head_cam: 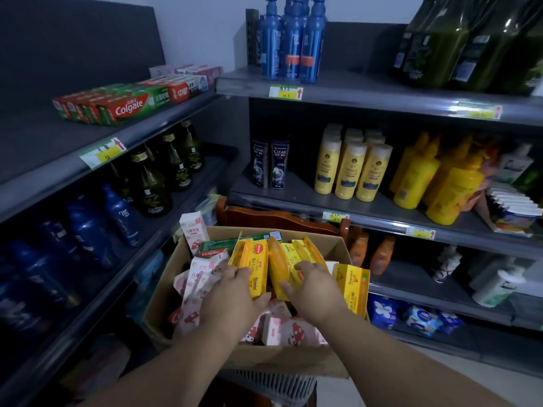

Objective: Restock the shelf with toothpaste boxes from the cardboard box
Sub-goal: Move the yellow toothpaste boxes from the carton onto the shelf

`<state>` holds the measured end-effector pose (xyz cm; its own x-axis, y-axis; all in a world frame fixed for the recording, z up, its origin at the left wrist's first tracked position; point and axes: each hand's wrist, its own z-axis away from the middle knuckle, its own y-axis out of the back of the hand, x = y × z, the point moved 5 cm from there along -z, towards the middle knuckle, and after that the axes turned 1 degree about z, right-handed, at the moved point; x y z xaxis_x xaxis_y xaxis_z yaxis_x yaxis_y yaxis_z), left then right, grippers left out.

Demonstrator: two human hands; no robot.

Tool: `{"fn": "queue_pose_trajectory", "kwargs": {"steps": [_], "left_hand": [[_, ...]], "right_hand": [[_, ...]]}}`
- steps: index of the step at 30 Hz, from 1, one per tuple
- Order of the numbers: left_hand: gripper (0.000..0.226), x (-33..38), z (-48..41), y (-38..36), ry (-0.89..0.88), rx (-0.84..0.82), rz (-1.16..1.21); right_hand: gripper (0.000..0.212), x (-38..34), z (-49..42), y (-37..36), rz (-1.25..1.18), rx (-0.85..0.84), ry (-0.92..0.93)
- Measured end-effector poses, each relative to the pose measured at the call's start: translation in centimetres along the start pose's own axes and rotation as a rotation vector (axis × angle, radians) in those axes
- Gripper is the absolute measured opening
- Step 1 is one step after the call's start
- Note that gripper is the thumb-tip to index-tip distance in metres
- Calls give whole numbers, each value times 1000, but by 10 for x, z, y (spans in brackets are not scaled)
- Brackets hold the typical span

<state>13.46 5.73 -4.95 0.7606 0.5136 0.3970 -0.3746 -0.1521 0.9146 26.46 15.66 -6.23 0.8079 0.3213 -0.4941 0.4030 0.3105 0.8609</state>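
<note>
An open cardboard box (pixel 338 245) stands in front of me, full of toothpaste boxes: yellow ones, pink-and-white ones (pixel 194 286) and a red-green Colgate one (pixel 216 249). My left hand (pixel 235 292) grips an upright yellow toothpaste box (pixel 252 259), thumb on its right edge. My right hand (pixel 314 286) grips a second yellow box (pixel 279 264) beside it. On the upper left shelf (pixel 58 168) lie rows of Colgate boxes (pixel 117 105) and further red, white and pink toothpaste boxes (pixel 188 83) behind them.
The box rests on a grey plastic basket (pixel 273 383). A wooden chair back (pixel 279 218) stands behind it. Shampoo bottles fill the shelves: blue (pixel 293 39), dark green (pixel 152 183), yellow (pixel 352 171). Bare shelf surface lies in front of the Colgate rows.
</note>
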Motion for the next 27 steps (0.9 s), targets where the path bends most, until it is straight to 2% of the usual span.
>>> {"fn": "queue_pose_trajectory", "kwargs": {"steps": [2, 5, 9, 16, 22, 27], "left_hand": [[62, 5, 1, -2, 9, 29, 12], [60, 7, 4, -5, 36, 79, 70], [62, 2, 10, 0, 111, 143, 152], [59, 20, 26, 21, 115, 311, 277], [59, 15, 52, 66, 140, 492, 400], [57, -16, 103, 127, 201, 689, 308]], "right_hand": [[49, -1, -6, -3, 11, -6, -8], [27, -2, -10, -4, 13, 38, 26], [13, -1, -8, 0, -152, 102, 59], [20, -3, 1, 25, -669, 171, 12], [21, -45, 17, 62, -729, 227, 182], [28, -109, 43, 68, -723, 180, 415]]}}
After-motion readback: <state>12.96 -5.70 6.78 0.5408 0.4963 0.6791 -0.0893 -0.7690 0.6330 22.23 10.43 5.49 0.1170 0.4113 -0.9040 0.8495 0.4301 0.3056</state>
